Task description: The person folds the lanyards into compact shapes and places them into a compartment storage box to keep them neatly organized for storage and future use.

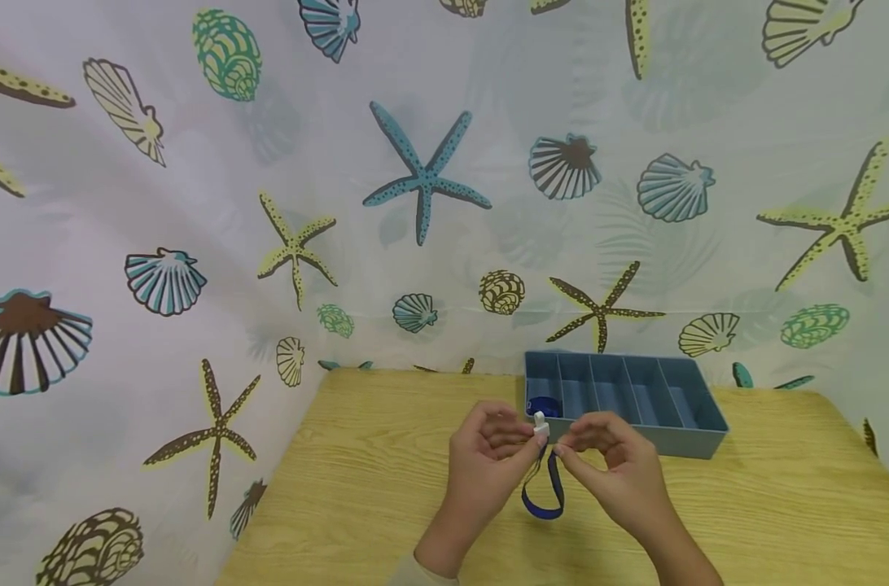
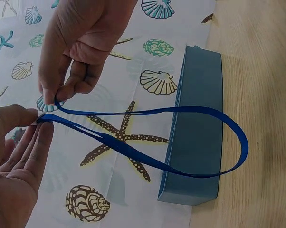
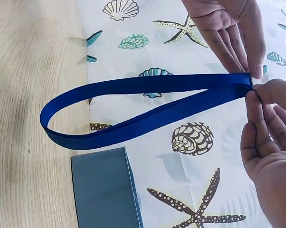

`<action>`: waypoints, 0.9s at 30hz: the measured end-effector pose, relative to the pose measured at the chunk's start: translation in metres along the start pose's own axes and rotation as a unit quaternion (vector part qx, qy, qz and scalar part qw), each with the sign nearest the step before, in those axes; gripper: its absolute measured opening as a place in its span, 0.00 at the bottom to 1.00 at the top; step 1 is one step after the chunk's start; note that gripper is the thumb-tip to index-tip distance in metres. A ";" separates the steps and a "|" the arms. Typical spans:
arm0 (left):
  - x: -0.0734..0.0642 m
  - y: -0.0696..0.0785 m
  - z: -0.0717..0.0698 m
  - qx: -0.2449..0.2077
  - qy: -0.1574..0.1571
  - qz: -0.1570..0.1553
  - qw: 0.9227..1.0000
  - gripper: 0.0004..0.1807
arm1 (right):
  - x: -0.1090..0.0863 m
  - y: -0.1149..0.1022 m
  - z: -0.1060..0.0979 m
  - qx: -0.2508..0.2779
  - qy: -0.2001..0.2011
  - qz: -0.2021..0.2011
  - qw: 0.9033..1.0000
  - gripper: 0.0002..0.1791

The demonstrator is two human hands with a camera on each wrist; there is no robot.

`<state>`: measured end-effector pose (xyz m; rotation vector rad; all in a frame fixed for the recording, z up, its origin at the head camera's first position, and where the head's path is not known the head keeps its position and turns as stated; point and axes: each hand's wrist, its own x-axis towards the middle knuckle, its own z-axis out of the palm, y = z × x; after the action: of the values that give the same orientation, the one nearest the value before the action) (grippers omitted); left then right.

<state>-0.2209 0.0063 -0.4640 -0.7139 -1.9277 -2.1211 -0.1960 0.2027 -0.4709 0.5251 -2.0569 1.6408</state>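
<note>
A blue lanyard hangs in a loop between the two hands, above the table. My left hand pinches its upper end by the white plastic clip, which pokes up past the fingertips. With thumb and index finger, my right hand pinches the ribbon just beside it. Seen from the left wrist, the lanyard makes one long loop, its two strands meeting near the fingertips. The right wrist view shows the flat, wide ribbon with the fingertips of both hands close together at its end.
Behind the hands stands a grey-blue tray divided into several compartments. A rolled blue strap lies in its leftmost compartment. Beneath is a light wood table, with a shell-and-starfish patterned curtain behind and at the left.
</note>
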 end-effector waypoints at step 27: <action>-0.004 0.000 0.000 -0.015 -0.029 -0.005 0.999 0.20 | -0.003 0.008 0.008 0.095 0.012 -0.070 0.993 0.21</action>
<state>-0.2171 0.0054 -0.4655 -0.7802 -1.9371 -2.1627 -0.1991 0.1963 -0.4801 0.6955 -1.8126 1.7582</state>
